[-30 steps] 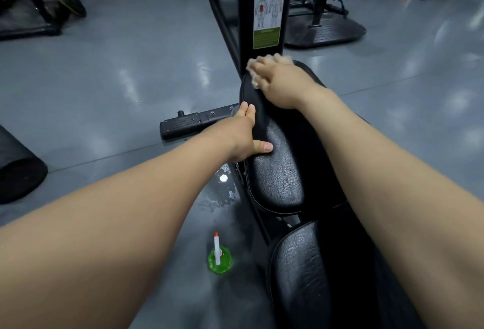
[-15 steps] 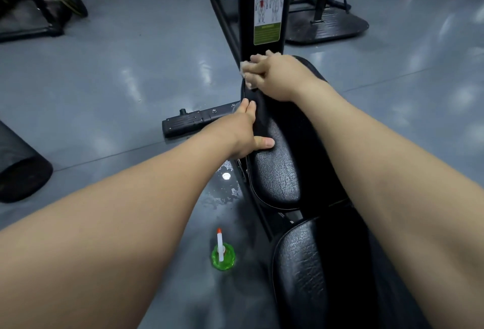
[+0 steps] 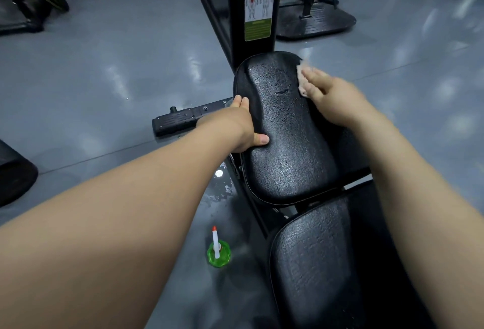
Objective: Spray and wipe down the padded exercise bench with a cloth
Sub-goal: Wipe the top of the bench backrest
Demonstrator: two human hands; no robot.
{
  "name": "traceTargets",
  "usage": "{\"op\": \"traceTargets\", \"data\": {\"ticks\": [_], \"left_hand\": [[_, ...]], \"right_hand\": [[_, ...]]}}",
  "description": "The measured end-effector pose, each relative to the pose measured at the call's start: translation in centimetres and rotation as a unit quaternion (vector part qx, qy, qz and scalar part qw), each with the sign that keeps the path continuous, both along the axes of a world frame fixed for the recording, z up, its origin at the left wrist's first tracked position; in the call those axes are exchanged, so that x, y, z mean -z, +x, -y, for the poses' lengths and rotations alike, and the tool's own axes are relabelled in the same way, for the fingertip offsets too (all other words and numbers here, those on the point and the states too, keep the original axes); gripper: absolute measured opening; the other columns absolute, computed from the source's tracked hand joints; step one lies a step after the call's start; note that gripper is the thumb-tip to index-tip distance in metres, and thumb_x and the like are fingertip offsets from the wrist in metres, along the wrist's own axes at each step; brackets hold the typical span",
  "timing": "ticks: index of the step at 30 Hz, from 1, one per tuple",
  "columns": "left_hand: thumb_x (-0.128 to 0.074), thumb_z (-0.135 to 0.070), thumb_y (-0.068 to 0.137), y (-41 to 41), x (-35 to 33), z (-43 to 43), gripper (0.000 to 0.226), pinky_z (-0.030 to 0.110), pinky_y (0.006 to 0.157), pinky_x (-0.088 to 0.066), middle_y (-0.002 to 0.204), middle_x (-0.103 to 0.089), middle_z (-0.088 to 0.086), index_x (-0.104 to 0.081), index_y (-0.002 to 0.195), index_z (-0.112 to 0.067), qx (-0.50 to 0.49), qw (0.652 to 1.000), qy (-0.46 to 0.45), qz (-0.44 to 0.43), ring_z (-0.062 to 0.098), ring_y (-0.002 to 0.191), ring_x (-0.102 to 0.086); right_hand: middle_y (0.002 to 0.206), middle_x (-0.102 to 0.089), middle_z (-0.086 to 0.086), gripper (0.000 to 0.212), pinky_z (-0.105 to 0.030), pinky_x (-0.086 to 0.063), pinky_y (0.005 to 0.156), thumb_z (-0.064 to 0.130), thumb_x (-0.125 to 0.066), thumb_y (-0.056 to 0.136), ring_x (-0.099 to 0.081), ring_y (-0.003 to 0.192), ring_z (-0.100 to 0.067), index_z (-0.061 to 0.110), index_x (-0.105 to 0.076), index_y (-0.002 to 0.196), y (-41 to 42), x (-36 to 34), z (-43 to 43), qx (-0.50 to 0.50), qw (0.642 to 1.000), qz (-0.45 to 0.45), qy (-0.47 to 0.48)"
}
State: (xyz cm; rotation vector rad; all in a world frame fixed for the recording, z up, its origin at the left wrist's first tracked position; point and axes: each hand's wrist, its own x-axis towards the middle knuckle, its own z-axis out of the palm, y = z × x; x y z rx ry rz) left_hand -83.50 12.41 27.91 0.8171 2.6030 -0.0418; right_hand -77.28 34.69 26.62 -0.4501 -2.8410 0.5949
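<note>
The black padded bench shows two cushions: a far pad (image 3: 285, 134) with wet streaks near its top, and a near pad (image 3: 314, 263) at the bottom. My right hand (image 3: 332, 93) presses a pale cloth (image 3: 301, 77) flat against the far pad's upper right edge, fingers stretched out over it. My left hand (image 3: 238, 129) holds the far pad's left edge, thumb on top and fingers down its side. A green spray bottle (image 3: 218, 250) with a white, red-tipped nozzle stands on the floor left of the bench.
A black upright post (image 3: 251, 6) with an exercise chart sticker rises behind the far pad. A black foot bar (image 3: 178, 119) juts left along the floor. Wet patches (image 3: 222, 190) lie by the bench frame. Other gym machines stand at the back; a black roll (image 3: 13, 174) lies far left.
My right hand has swept the cloth from the far pad's top left corner across to its right edge, uncovering the wet pad top. My left hand keeps its hold.
</note>
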Motion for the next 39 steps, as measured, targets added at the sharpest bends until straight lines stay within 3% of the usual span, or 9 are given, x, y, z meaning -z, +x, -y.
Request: {"op": "traceTargets", "data": {"ticks": [4,9,16,21,26,33,39], "left_hand": [[-0.051,-0.065,0.095,-0.1,0.1,0.3,0.108,0.047,0.126,-0.015,0.167,0.023,0.001,0.018,0.16,-0.013,-0.004,1.0,0.005,0.005,0.024,0.158,-0.001],[-0.053,-0.061,0.096,0.6,-0.4,0.0,0.107,0.044,0.126,-0.013,0.168,0.023,0.003,0.018,0.159,-0.011,-0.014,1.0,0.0,0.007,0.025,0.158,-0.003],[-0.053,-0.055,0.099,1.2,-0.8,0.1,0.103,0.038,0.125,-0.015,0.169,0.019,0.005,0.016,0.159,-0.008,-0.016,1.0,0.019,0.009,0.025,0.157,-0.003],[-0.052,-0.054,0.1,1.2,-0.4,0.7,0.1,0.036,0.124,-0.014,0.168,0.021,0.004,0.016,0.16,-0.01,-0.016,0.999,0.049,0.016,0.023,0.157,-0.003],[-0.055,-0.051,0.1,1.6,-0.3,0.6,0.101,0.038,0.12,-0.027,0.168,0.021,0.002,0.017,0.16,-0.011,-0.021,0.997,0.064,0.021,0.024,0.157,-0.006],[-0.054,-0.052,0.1,1.0,0.5,0.9,0.101,0.035,0.126,-0.007,0.168,0.022,0.003,0.016,0.16,-0.012,-0.022,0.996,0.081,0.026,0.02,0.157,0.003],[-0.052,-0.051,0.102,1.1,0.2,1.0,0.099,0.036,0.126,-0.007,0.167,0.025,0.002,0.019,0.159,-0.014,-0.028,0.995,0.09,0.042,0.018,0.157,0.005]], "right_hand": [[0.167,-0.026,0.001,0.052,-0.032,-0.026,0.117,0.039,-0.033,0.11,-0.031,0.15,-0.024,0.029,-0.025,0.161,-1.4,-0.7,0.8,0.018,0.997,0.046,0.056],[0.169,-0.019,-0.002,0.055,-0.036,-0.027,0.117,0.037,-0.029,0.111,-0.033,0.149,-0.031,0.025,-0.014,0.163,-3.2,-2.1,1.4,0.013,0.996,0.068,0.048],[0.168,-0.021,0.007,0.052,-0.038,-0.034,0.112,0.037,-0.034,0.109,-0.034,0.148,-0.024,0.032,-0.025,0.16,4.3,-0.4,1.6,-0.011,0.991,0.066,0.116],[0.17,-0.016,0.006,0.055,-0.034,-0.022,0.12,0.039,-0.033,0.11,-0.026,0.153,-0.022,0.032,-0.019,0.162,2.2,-1.2,0.6,-0.003,0.993,0.1,0.07],[0.17,-0.016,0.0,0.057,-0.038,-0.022,0.12,0.036,-0.027,0.111,-0.026,0.152,-0.028,0.027,-0.007,0.163,-0.6,-1.9,0.7,0.006,0.995,0.098,0.023],[0.169,-0.016,0.0,0.059,-0.039,-0.024,0.122,0.037,-0.035,0.106,-0.021,0.153,-0.026,0.029,-0.016,0.162,6.6,0.9,1.2,-0.039,0.988,0.083,0.126],[0.171,-0.003,0.006,0.06,-0.038,-0.016,0.125,0.039,-0.028,0.11,-0.017,0.156,-0.022,0.028,-0.004,0.164,2.4,-0.8,0.1,-0.027,0.988,0.134,0.073]]}}
